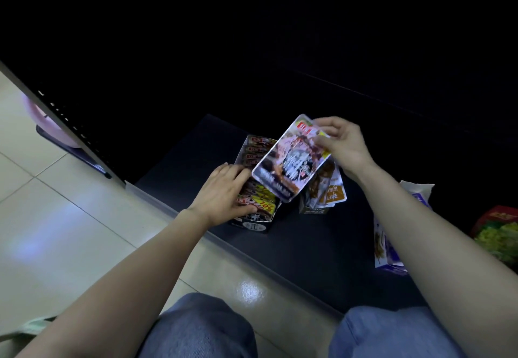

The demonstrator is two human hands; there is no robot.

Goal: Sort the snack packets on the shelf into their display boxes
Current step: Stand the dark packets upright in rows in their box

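Fingers (326, 130) of right hand (346, 144) pinch packet (291, 161) top; long axis 1-to-7 o'clock, low end over display box (253, 224) (left hand (224, 192), fingers together, rests on row (262, 199)).

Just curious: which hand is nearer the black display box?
Left. The left hand rests on packets in the black display box; the right hand holds a packet above it.

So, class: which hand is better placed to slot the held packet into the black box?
Right. The right hand pinches the packet just above the box; the left hand rests on the row inside.
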